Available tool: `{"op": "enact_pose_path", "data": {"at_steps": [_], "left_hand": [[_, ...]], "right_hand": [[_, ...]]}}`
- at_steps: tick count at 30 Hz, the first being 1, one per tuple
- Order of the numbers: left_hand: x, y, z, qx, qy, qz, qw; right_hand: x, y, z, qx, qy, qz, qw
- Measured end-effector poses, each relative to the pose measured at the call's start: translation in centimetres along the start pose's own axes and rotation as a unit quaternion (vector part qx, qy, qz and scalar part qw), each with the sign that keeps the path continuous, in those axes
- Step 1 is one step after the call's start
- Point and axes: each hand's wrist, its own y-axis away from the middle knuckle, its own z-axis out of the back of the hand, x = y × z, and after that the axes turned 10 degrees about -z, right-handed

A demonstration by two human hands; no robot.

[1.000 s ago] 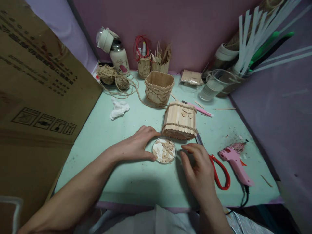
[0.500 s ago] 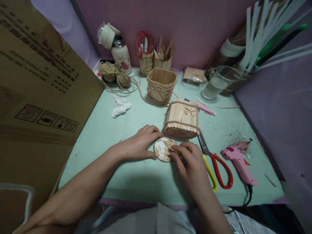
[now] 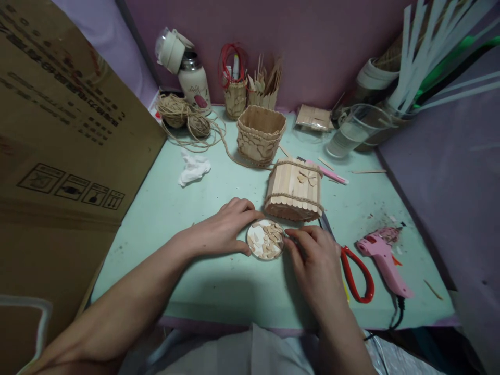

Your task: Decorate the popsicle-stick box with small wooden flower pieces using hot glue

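A small round dish (image 3: 253, 229) lies on the table, with a white bottom and several small, thin wooden pieces (image 3: 272, 232) in it. My left hand (image 3: 228, 226) brackets the dish from the left, thumb and forefinger at its rim, holding it. At the right rim is my right hand (image 3: 312, 255), thumb and forefinger drawn close together; whatever may be between them is too small to make out. Just behind the dish, a wooden-slat container (image 3: 291, 182) lies on its side, bound with two twine bands and bearing a petal-shaped decoration.
Red-handled scissors (image 3: 365, 276) and a pink glue gun (image 3: 385, 260) lie at the right. Behind are a wooden basket (image 3: 258, 143), a twine ball (image 3: 174, 112), a bottle (image 3: 195, 86), and a plastic cup (image 3: 347, 135). A crumpled tissue (image 3: 194, 167) lies left; a cardboard box (image 3: 70, 130) borders the table.
My right hand has shifted slightly right, from over the wooden pieces to the dish's rim, and now covers more of the scissors. My left hand stays at the dish.
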Motion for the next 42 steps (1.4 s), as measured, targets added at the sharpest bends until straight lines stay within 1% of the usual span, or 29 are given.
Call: {"op": "enact_pose_path", "data": {"at_steps": [6, 11, 15, 16, 18, 20, 22, 24, 28, 30, 34, 37, 39, 42], "left_hand": [[0.1, 0.0, 0.0, 0.007, -0.003, 0.001, 1.000], [0.1, 0.0, 0.0, 0.003, -0.002, -0.004, 1.000], [0.4, 0.1, -0.1, -0.005, 0.005, -0.011, 1.000], [0.4, 0.0, -0.1, -0.006, 0.006, -0.012, 1.000], [0.3, 0.0, -0.1, -0.004, 0.004, -0.009, 1.000], [0.1, 0.0, 0.0, 0.001, -0.001, -0.002, 1.000], [-0.1, 0.0, 0.1, 0.006, -0.006, 0.004, 1.000], [-0.1, 0.0, 0.2, 0.010, -0.007, 0.003, 1.000], [0.1, 0.1, 0.1, 0.011, -0.007, -0.006, 1.000], [0.2, 0.1, 0.0, 0.010, -0.009, -0.006, 1.000], [0.1, 0.0, 0.0, 0.009, -0.011, -0.003, 1.000], [0.0, 0.0, 0.1, 0.014, -0.012, 0.002, 1.000], [0.0, 0.0, 0.1, 0.016, -0.010, 0.003, 1.000], [0.1, 0.0, 0.1, 0.017, -0.004, -0.003, 1.000]], "right_hand": [[0.3, 0.7, -0.4, 0.016, -0.011, 0.016, 1.000], [1.1, 1.5, -0.9, 0.013, 0.011, 0.017, 1.000], [2.1, 1.8, -0.7, 0.064, -0.035, 0.039, 0.997], [2.2, 1.7, -0.6, 0.065, -0.043, 0.042, 0.996], [2.0, 1.5, -0.5, 0.039, -0.034, 0.032, 0.998], [1.6, 1.3, -0.7, 0.009, -0.002, 0.017, 1.000], [1.4, 1.3, -1.0, 0.002, 0.034, 0.005, 0.999], [1.6, 1.5, -1.3, 0.015, 0.047, 0.003, 0.999], [2.6, 2.3, -1.1, 0.069, -0.024, 0.034, 0.997], [2.6, 2.5, -0.8, 0.062, -0.043, 0.046, 0.996], [1.7, 2.3, -0.7, 0.006, 0.035, 0.012, 0.999], [1.5, 2.2, -1.2, 0.013, 0.078, -0.007, 0.997], [1.9, 2.2, -1.4, 0.033, 0.061, -0.001, 0.998], [2.5, 2.3, -1.1, 0.055, -0.007, 0.027, 0.998]]}}
